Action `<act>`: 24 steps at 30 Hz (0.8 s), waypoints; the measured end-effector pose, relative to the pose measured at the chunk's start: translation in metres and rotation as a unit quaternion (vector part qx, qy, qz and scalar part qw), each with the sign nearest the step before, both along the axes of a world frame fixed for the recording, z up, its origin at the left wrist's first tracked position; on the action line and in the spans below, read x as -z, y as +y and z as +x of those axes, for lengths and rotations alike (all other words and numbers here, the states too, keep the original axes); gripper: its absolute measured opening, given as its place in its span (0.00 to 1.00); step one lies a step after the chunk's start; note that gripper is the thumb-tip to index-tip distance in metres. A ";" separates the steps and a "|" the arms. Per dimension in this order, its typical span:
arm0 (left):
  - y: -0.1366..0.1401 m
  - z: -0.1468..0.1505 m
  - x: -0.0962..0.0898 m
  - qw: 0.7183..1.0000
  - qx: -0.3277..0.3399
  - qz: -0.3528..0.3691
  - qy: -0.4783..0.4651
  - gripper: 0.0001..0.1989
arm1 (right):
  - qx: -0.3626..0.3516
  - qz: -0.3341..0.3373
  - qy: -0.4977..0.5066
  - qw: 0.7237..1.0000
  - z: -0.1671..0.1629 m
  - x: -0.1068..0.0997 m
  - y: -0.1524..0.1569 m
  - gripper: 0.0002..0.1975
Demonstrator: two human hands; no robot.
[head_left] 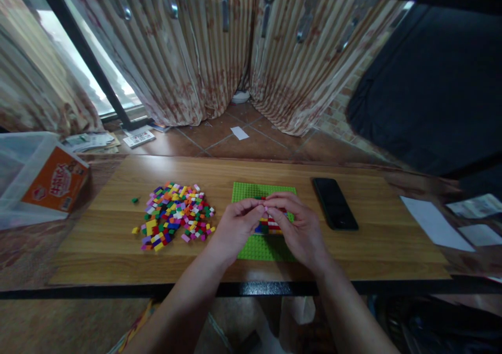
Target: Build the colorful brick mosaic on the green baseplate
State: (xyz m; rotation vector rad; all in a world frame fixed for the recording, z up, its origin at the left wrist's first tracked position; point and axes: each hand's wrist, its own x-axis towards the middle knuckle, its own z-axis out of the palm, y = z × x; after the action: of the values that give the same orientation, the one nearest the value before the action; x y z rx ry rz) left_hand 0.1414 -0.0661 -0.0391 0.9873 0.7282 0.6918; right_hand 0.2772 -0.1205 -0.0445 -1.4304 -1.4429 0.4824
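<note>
My left hand (238, 224) and my right hand (301, 224) meet over the green studded baseplate (253, 250). Both are closed, with thumbs and fingertips pinching a tiny pink toy brick (265, 208) between them. Just beneath my fingers, a block of built-up bricks (271, 226) in red, white, blue and yellow sits on the baseplate. My hands hide part of that block and of the plate's middle. Left of my left hand lies a loose heap of small coloured bricks (176, 215), with one green brick (135, 200) apart from it.
A black phone (334, 203) lies right of the baseplate on the wooden table (384, 239). Beyond the table's left end stands a clear plastic bin (23, 186) with an orange label. White paper (436, 222) lies past the right end. Striped curtains (184, 56) hang behind.
</note>
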 end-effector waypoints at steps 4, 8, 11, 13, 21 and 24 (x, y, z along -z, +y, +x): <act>0.000 0.001 0.001 1.000 -0.004 0.004 0.000 0.14 | 0.018 0.002 -0.003 1.000 0.013 -0.005 -0.002 0.07; 0.004 -0.002 0.002 0.998 -0.054 0.020 0.039 0.12 | 0.077 -0.021 -0.024 0.997 0.043 -0.006 -0.007 0.07; 0.007 -0.004 0.003 0.993 -0.094 0.018 0.067 0.11 | 0.088 -0.059 -0.046 0.993 0.060 0.001 -0.010 0.08; 0.007 -0.005 0.003 0.991 -0.105 0.015 0.076 0.11 | 0.082 -0.079 -0.053 0.992 0.064 0.008 -0.011 0.08; 0.006 -0.003 -0.004 0.993 -0.086 0.011 0.077 0.10 | 0.061 -0.091 -0.055 0.992 0.055 0.029 -0.004 0.08; 0.005 -0.005 -0.005 0.994 -0.085 0.008 0.073 0.09 | 0.068 -0.083 -0.045 0.993 0.055 0.032 -0.001 0.07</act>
State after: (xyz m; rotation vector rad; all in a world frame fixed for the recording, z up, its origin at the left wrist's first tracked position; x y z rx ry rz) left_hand 0.1367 -0.0609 -0.0343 1.0055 0.9434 0.7803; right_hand 0.3321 -0.1217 -0.0770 -1.6898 -1.3904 0.4654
